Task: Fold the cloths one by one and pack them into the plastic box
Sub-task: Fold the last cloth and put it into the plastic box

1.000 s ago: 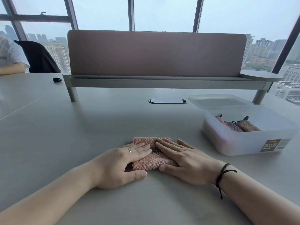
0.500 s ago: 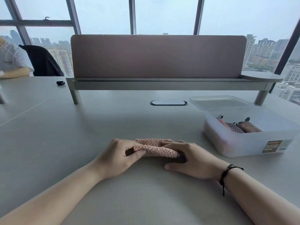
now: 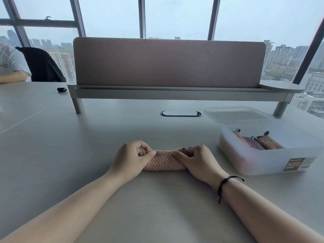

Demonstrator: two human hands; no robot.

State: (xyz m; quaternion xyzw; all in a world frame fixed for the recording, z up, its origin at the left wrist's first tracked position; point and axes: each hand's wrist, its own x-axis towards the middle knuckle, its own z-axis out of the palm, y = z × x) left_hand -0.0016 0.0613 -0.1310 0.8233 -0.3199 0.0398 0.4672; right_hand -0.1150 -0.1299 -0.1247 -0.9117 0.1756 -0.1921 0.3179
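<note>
On counter [image 3: 70,155], left of plastic box [image 3: 263,162]: soft, light pink waffle cloth [image 3: 164,161], folded narrow, pinched at each end by left hand [image 3: 130,157] and right hand [image 3: 199,160]; likely springs open unless gripped around both ends.

A pink waffle-knit cloth [image 3: 164,160], folded into a narrow roll, lies crosswise on my bench; right, an open translucent plastic box [image 3: 266,160] holds folded cloths [image 3: 259,142].
</note>
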